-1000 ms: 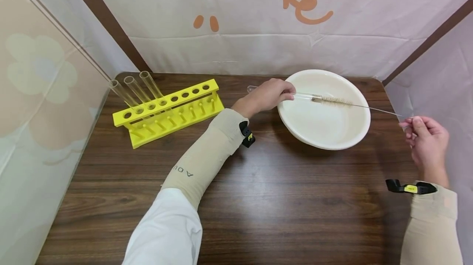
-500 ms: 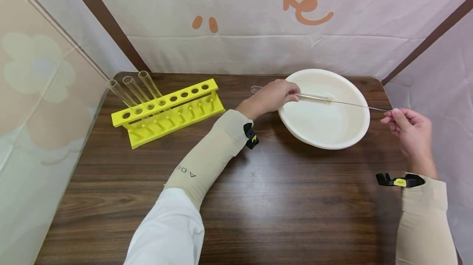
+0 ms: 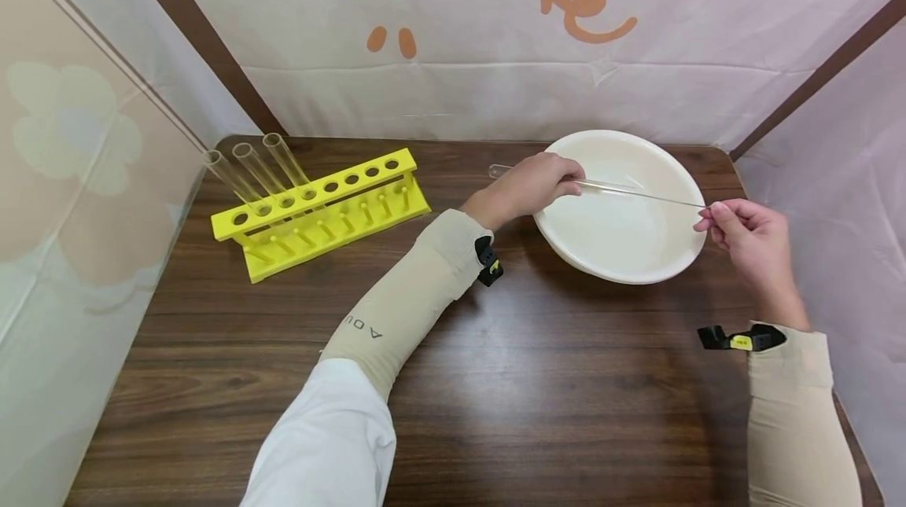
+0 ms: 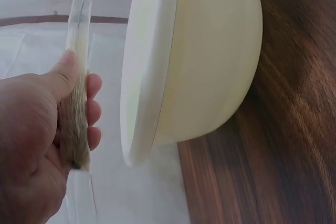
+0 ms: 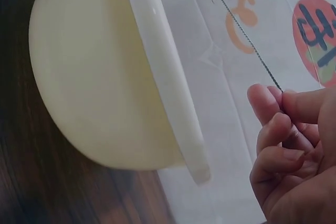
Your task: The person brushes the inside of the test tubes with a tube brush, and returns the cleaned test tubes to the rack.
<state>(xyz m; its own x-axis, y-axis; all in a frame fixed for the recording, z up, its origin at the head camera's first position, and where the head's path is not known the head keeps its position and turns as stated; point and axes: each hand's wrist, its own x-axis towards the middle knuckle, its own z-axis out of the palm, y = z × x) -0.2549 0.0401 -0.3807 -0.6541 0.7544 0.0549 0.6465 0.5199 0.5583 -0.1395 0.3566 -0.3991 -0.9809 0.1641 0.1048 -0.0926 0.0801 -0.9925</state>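
My left hand [image 3: 531,186] grips a clear glass test tube [image 4: 79,19] above the left rim of the white basin [image 3: 616,244]. The tube lies nearly level in the head view, its rounded end sticking out behind the hand and its mouth facing right. Inside it, the bristles of a test tube brush [image 4: 76,114] show between thumb and fingers. The brush's thin twisted wire [image 5: 244,32] runs out of the mouth to my right hand [image 3: 753,244], which pinches it between thumb and fingertips at the basin's right rim.
A yellow test tube rack [image 3: 322,212] stands at the left on the dark wooden table [image 3: 531,381]. Three clear test tubes [image 3: 258,169] lean in its left-hand holes. A printed curtain [image 3: 318,35] hangs close behind the table, with more curtain along both sides.
My right hand has moved left, pushing the brush from the tube's mouth deep inside. The left hand with the tube has shifted slightly right.
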